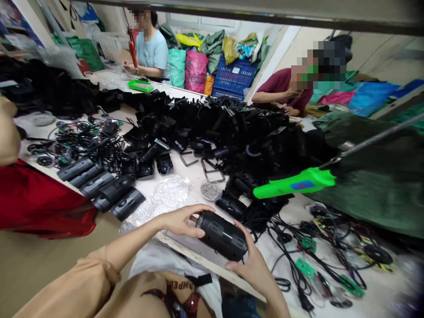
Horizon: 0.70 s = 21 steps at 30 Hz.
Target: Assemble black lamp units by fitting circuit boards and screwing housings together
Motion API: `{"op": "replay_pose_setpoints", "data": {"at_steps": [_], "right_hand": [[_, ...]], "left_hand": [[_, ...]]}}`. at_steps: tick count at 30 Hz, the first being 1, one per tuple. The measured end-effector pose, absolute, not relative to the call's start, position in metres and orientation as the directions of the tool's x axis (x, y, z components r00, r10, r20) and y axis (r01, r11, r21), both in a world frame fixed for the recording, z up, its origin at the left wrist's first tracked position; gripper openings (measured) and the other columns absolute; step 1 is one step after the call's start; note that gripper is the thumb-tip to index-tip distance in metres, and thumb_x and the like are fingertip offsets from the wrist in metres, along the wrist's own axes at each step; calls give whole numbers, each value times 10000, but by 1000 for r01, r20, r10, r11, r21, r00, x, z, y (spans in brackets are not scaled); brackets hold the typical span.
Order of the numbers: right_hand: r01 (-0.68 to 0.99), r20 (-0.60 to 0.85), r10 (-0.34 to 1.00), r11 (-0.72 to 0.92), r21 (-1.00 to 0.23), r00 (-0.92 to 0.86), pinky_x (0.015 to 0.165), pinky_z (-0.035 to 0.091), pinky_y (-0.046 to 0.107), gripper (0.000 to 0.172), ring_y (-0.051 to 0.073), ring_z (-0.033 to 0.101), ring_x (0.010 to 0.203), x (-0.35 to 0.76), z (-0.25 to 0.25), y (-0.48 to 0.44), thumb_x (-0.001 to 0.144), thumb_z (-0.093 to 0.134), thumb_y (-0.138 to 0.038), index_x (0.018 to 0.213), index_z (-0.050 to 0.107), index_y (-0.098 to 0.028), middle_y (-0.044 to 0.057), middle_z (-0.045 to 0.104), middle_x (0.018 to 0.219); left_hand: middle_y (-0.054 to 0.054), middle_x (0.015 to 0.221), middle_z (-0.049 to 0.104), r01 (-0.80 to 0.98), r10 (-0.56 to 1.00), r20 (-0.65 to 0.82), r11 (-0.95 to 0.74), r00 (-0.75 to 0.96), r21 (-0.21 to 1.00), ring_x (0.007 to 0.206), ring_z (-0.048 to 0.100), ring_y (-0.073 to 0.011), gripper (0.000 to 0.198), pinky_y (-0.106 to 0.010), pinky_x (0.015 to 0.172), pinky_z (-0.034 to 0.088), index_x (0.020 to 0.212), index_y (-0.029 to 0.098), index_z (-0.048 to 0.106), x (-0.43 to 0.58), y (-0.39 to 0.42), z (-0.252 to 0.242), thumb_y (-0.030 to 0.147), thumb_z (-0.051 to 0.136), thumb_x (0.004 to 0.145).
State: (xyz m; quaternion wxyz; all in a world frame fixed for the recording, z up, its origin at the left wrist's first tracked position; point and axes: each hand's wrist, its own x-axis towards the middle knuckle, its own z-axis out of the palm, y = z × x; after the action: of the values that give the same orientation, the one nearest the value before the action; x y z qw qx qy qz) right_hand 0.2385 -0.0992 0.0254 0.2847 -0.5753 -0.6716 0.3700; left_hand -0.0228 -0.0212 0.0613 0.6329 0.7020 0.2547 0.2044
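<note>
Basically, a black cylindrical housing (222, 235) sat low in the near centre, held just above the near edge of the table (195, 174), tilted with one end up-left. Left hand (180, 219) gripped its left end, fingers (198, 209) curled over the top and thumb underneath. Right hand (252, 264) cupped the right end from below, fingers wrapped on the casing, thumb up beside it. Just left of the housing lay a sheet of bubble wrap (162, 198). Beyond that, to the far left, a row of dark finished housings (102, 187) lined up side by side. A small dish of silver screws (210, 191) sat just past the hands. A bright green power screwdriver (294, 183) hung to the right on a cable, above the table. A big heap of black plastic parts (232, 128) filled the far middle. Tangled cables and green circuit boards (309, 245) lay at the near right. Two other people were seated at the far side, one in a light blue shirt (153, 51), one in a maroon shirt (281, 84).
</note>
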Motion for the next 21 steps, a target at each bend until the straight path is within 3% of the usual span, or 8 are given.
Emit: {"op": "replay_pose_setpoints", "data": {"at_steps": [4, 6, 8, 9, 12, 14, 17, 21], "right_hand": [[618, 4, 996, 55, -784, -84, 905, 463, 439, 716, 280, 539, 1102, 246, 20, -95, 663, 671, -407, 1264, 329, -221, 127, 505, 1224], [653, 60, 998, 63, -754, -27, 867, 484, 417, 709, 276, 558, 1065, 248, 20, -92, 646, 684, -393, 1244, 344, -220, 121, 514, 1197], [678, 104, 994, 67, -732, 15, 847, 494, 408, 720, 275, 561, 1057, 247, 19, -90, 636, 694, -385, 1247, 348, -226, 116, 513, 1199], [683, 130, 991, 76, -726, 29, 850, 494, 409, 726, 276, 557, 1063, 245, 19, -91, 633, 697, -383, 1251, 349, -228, 114, 509, 1205], [694, 221, 974, 122, -710, 55, 888, 479, 430, 730, 279, 539, 1090, 236, 15, -93, 642, 692, -368, 1266, 343, -225, 114, 501, 1215], [709, 296, 953, 163, -686, 67, 914, 464, 453, 715, 281, 531, 1098, 231, 11, -94, 659, 681, -351, 1272, 340, -213, 121, 501, 1207], [750, 428, 901, 241, -616, 62, 926, 452, 491, 693, 290, 514, 1114, 226, 6, -94, 687, 659, -317, 1287, 334, -201, 138, 494, 1209], [818, 577, 816, 328, -472, 6, 904, 466, 520, 718, 302, 491, 1133, 223, -2, -96, 714, 638, -252, 1336, 281, -202, 159, 477, 1227]], "left_hand": [[-123, 1328, 462, 58, 618, 56, -163, 784, 985, 1150, 505, -242, 518, -373, 923, 442, 1348, 225, 357, -9, 23, 36, 408, 477, 878], [-129, 1360, 430, 289, 788, 66, -301, 612, 909, 1211, 452, -242, 493, -384, 981, 394, 1337, 193, 364, -8, 61, 22, 366, 468, 887], [-142, 1385, 387, 694, 931, 48, -303, 362, 653, 1283, 356, -243, 510, -378, 1050, 310, 1316, 151, 372, -12, 101, 13, 328, 515, 860], [-177, 1387, 368, 749, 946, 37, -278, 321, 601, 1307, 309, -268, 506, -406, 1074, 257, 1301, 106, 379, -15, 119, 9, 262, 531, 844], [-234, 1268, 464, 822, 960, 4, -241, 279, 517, 1269, 338, -328, 428, -486, 1065, 199, 1198, 45, 453, -22, 151, 1, 140, 546, 791], [-210, 1122, 559, 847, 961, -11, -239, 277, 474, 1189, 423, -329, 292, -501, 1051, 193, 1074, 64, 526, -25, 156, -1, 130, 530, 790], [-156, 967, 607, 865, 960, -6, -249, 279, 435, 1059, 509, -295, 140, -456, 1014, 251, 915, 112, 569, -28, 152, 4, 170, 480, 823], [-100, 881, 599, 860, 959, 27, -264, 281, 437, 887, 552, -240, 169, -341, 819, 391, 898, 152, 545, -39, 134, 35, 262, 422, 862]]}}
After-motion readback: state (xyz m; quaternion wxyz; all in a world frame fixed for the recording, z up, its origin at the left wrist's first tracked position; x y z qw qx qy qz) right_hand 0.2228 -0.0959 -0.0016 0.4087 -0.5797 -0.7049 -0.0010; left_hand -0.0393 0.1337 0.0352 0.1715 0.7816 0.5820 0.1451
